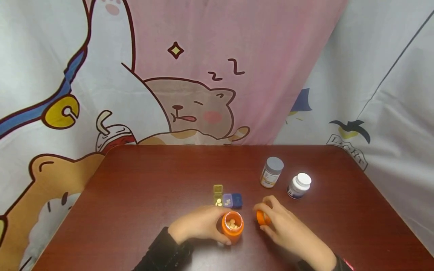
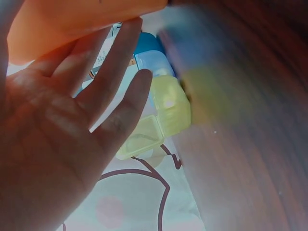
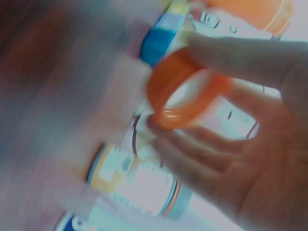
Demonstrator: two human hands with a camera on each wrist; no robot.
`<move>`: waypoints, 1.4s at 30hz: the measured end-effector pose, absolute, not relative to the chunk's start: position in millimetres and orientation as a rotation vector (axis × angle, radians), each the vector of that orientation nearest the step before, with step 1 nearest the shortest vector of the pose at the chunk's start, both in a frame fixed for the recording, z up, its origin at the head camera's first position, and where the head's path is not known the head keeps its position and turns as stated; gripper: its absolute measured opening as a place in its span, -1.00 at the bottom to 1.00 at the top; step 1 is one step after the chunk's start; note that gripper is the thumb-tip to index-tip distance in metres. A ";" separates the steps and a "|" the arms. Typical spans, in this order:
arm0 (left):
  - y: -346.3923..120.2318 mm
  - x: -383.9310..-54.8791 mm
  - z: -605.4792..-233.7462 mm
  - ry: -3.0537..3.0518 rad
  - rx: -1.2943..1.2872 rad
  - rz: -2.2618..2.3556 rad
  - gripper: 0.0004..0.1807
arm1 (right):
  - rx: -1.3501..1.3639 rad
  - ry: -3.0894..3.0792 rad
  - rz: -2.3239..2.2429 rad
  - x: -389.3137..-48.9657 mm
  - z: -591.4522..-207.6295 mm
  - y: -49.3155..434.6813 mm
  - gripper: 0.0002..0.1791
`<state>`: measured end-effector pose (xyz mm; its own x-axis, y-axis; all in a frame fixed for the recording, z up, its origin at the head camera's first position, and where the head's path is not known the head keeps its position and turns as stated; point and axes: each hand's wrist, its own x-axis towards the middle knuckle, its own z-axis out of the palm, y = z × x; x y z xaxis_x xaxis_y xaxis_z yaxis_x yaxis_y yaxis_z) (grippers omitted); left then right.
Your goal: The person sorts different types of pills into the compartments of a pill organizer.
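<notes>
An open orange pill bottle (image 1: 232,238) stands upright in my left hand (image 1: 200,224), thumb and fingers around its side. Pale tablets (image 1: 232,224) show inside its mouth. To the right, my right hand (image 1: 288,229) pinches an orange cap (image 3: 168,79) between thumb and fingers, its hollow side showing in the right wrist view. Just beyond the bottle lies a small pill organizer (image 1: 228,200) with yellow, purple and dark blue compartments. The yellow lid (image 1: 218,189) is flipped back, and several pale tablets (image 1: 218,203) sit in that compartment.
A grey-lidded bottle (image 1: 271,172) and a white bottle (image 1: 299,186) stand beyond my right hand. The brown table (image 1: 152,177) reaches back to a cartoon-printed curtain (image 1: 271,45).
</notes>
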<state>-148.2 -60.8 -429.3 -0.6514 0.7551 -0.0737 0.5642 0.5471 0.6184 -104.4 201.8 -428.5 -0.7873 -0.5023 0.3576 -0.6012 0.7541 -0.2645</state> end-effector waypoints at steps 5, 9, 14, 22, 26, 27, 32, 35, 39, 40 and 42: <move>-60.6 -148.3 -429.4 2.455 1.091 0.813 -0.35 | 0.689 -2.605 0.694 -105.5 -428.4 188.2 -0.45; -60.0 -147.8 -429.7 2.452 1.089 0.812 -0.38 | 0.603 -2.519 0.807 -107.3 -426.5 181.5 -0.49; -59.3 -148.5 -431.8 2.425 1.084 0.832 -0.43 | 0.600 -2.397 1.103 -102.1 -423.1 172.3 -0.49; -57.9 -149.6 -435.9 2.431 1.132 0.820 -0.44 | 0.938 -2.231 1.197 -93.9 -433.4 154.5 -0.33; -57.5 -149.8 -434.9 2.450 1.131 0.800 -0.44 | 1.016 -2.201 1.170 -95.2 -438.5 152.1 -0.31; -57.4 -150.0 -434.9 2.453 1.131 0.795 -0.45 | 1.027 -2.194 1.165 -95.7 -439.2 152.2 -0.31; -57.4 -150.1 -434.4 2.439 1.110 0.809 -0.43 | 1.048 -2.223 1.144 -94.9 -438.3 153.8 -0.32; -57.7 -149.8 -433.4 2.395 1.102 0.848 -0.43 | 1.060 -2.270 1.127 -93.6 -436.2 154.4 -0.32; -58.4 -149.9 -433.9 2.315 1.117 0.913 -0.48 | 1.095 -2.302 1.098 -93.9 -434.9 154.7 -0.32; -58.3 -150.3 -434.3 2.300 1.122 0.928 -0.50 | 1.099 -2.308 1.091 -94.3 -434.7 154.9 -0.32; -58.4 -150.9 -434.6 2.283 1.118 0.952 -0.49 | 1.099 -2.314 1.082 -95.6 -434.4 155.7 -0.32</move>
<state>-150.9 -58.4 -434.6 -0.5861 0.8070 -0.0726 0.5161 0.4409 0.7344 -95.6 155.7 -434.4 -0.6330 -0.4994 0.5915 -0.7741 0.4044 -0.4870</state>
